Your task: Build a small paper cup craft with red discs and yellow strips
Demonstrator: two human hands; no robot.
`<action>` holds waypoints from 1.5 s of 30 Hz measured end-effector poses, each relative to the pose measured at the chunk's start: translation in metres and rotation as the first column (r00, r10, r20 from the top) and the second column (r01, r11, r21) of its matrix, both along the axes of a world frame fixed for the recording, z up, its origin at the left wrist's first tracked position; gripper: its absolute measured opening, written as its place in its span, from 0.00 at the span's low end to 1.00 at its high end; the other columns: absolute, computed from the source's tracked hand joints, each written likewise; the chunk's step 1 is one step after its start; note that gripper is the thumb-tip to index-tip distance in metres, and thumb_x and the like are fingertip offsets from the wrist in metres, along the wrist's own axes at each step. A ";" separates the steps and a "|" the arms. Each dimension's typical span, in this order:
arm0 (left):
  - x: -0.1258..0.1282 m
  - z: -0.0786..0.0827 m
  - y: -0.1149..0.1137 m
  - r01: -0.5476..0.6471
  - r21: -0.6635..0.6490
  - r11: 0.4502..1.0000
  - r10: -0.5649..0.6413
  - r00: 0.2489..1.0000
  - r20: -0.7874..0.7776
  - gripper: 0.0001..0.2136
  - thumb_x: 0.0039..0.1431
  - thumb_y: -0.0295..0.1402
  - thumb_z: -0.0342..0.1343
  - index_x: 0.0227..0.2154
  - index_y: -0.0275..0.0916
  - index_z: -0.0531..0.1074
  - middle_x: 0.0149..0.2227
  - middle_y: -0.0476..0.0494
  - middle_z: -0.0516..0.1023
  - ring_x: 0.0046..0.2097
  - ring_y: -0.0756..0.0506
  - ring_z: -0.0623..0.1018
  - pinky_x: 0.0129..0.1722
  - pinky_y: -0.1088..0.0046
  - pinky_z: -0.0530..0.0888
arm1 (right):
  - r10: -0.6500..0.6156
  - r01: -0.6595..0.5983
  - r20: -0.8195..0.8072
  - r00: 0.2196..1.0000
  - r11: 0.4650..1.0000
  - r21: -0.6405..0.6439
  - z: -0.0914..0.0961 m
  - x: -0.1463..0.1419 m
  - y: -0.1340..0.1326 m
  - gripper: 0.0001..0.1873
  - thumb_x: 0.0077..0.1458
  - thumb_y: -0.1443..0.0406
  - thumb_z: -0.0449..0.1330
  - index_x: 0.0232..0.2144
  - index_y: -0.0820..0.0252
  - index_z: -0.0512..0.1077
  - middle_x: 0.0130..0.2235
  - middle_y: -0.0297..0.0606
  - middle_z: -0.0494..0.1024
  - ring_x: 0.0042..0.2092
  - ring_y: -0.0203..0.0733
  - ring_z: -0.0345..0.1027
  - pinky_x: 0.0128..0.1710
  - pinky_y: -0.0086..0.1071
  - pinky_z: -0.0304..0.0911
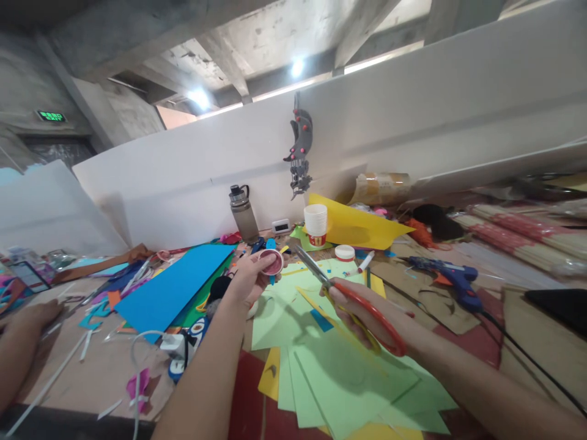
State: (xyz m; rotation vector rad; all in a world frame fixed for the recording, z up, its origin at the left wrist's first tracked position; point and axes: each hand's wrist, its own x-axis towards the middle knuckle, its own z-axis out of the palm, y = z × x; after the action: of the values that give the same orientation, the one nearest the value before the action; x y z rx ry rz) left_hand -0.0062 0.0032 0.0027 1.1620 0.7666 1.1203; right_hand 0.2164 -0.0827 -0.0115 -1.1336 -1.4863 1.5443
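Pale green sheets (330, 391) spread before you at six o'clock. At five o'clock, your right hand (348, 299) curls its fingers closed around the red-handled scissors (367, 300); at seven, your left hand (250, 272) pinches a small round piece (276, 265), thumb pressed inside.

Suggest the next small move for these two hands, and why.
Probably bring the scissors to the round piece and trim the blue bit at its rim. The right hand holds the scissors, blades pointing towards the left hand, which holds the round piece; the blue bit sticks out past the rim, seemingly within easy reach.
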 end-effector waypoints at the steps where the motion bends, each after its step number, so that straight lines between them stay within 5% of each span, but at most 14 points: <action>1: 0.003 -0.002 0.000 -0.002 0.001 1.000 0.002 1.000 0.016 0.11 0.47 0.34 0.60 0.32 0.33 0.73 0.33 0.40 0.77 0.29 0.49 0.74 0.24 0.77 0.70 | -0.008 0.008 -0.014 1.000 1.000 -0.008 -0.003 0.000 0.001 0.22 0.47 0.44 0.54 0.30 0.56 0.59 0.18 0.25 0.61 0.14 0.29 0.53 0.11 0.25 0.52; 20: 0.030 -0.007 -0.014 0.034 -0.053 0.998 -0.030 0.997 0.076 0.11 0.46 0.30 0.61 0.34 0.34 0.69 0.32 0.46 0.74 0.34 0.50 0.75 0.35 0.68 0.76 | -0.046 0.046 -0.006 0.999 0.998 0.036 -0.024 -0.009 0.000 0.20 0.49 0.47 0.52 0.31 0.57 0.61 0.16 0.23 0.59 0.13 0.27 0.52 0.11 0.20 0.52; 30: 0.038 -0.013 -0.016 -0.010 -0.125 0.992 0.016 0.999 0.044 0.14 0.42 0.32 0.64 0.32 0.35 0.69 0.30 0.47 0.74 0.30 0.50 0.74 0.29 0.68 0.76 | -0.088 0.088 -0.006 0.996 0.995 0.049 -0.028 -0.014 -0.002 0.19 0.51 0.47 0.51 0.28 0.55 0.56 0.17 0.22 0.58 0.12 0.27 0.51 0.07 0.20 0.50; 45: 0.041 -0.018 -0.017 0.018 -0.078 0.997 -0.012 0.997 0.078 0.13 0.44 0.33 0.63 0.34 0.35 0.70 0.33 0.45 0.75 0.33 0.49 0.74 0.35 0.64 0.76 | -0.124 0.124 -0.014 0.992 0.992 -0.012 -0.016 -0.014 -0.006 0.21 0.46 0.45 0.54 0.31 0.55 0.62 0.17 0.24 0.59 0.14 0.29 0.53 0.12 0.24 0.52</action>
State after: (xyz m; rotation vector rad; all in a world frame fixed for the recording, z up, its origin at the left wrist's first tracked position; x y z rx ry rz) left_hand 0.0344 -0.0138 -0.0155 1.0502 0.7346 1.1070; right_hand 0.2027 -0.0889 -0.0270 -1.1952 -1.3726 1.4743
